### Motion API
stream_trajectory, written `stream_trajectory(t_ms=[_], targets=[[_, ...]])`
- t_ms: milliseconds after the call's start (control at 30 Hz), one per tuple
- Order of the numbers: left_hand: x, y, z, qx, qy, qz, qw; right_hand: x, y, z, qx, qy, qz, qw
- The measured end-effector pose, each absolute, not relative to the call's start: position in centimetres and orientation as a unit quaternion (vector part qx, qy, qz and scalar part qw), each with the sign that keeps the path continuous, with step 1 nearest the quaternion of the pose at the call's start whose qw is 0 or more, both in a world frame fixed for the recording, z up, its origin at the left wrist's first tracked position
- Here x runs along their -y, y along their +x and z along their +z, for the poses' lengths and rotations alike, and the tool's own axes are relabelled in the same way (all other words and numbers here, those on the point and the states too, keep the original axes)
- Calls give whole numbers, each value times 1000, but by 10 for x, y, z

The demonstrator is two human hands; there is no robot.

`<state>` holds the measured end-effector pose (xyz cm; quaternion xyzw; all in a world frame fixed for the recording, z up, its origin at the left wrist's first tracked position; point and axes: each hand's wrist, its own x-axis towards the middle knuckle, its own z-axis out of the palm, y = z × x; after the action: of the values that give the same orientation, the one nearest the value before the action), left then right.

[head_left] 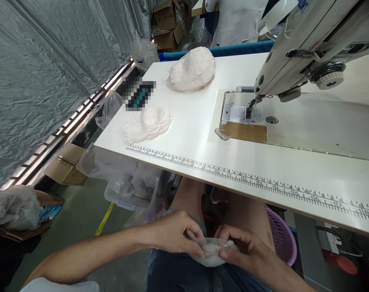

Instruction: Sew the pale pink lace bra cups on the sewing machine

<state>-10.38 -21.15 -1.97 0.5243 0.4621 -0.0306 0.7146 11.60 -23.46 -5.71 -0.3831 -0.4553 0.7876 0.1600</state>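
Observation:
Both my hands are low over my lap, below the table edge. My left hand [175, 233] and my right hand [242, 247] pinch a small clear plastic bag [213, 253] holding white lace pieces, fingers closed on its top edge. On the white sewing table [263, 166] above lie a flat stack of white lace pieces [148, 123] and, farther back, a rounded pile of pale lace pieces [192, 69]. The sewing machine [315, 44] stands at the right, its needle over the plate [248, 113].
A printed ruler [248, 176] runs along the table's front edge. Plastic bags and a clear tub [126, 190] sit under the table at left, cardboard boxes [65, 164] by the plastic-sheet wall. A purple basket [282, 237] is at my right knee.

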Motion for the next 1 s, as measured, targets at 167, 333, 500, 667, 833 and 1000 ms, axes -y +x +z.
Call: stream_trajectory(t_ms=[167, 333, 500, 667, 833, 1000], targets=[[208, -104, -15, -442, 531, -24, 723, 234, 121, -60, 424, -392, 799, 169], [207, -106, -18, -424, 509, -22, 749, 235, 123, -64, 393, -393, 812, 181], [209, -108, -24, -427, 527, -16, 735, 238, 126, -68, 380, -412, 806, 191], [208, -108, -22, -416, 532, -21, 737, 239, 129, -73, 359, -394, 823, 198], [208, -111, -26, -400, 505, -42, 764, 239, 130, -76, 336, -391, 832, 206], [207, -113, -26, -408, 501, -39, 763, 241, 131, -79, 318, -388, 836, 222]])
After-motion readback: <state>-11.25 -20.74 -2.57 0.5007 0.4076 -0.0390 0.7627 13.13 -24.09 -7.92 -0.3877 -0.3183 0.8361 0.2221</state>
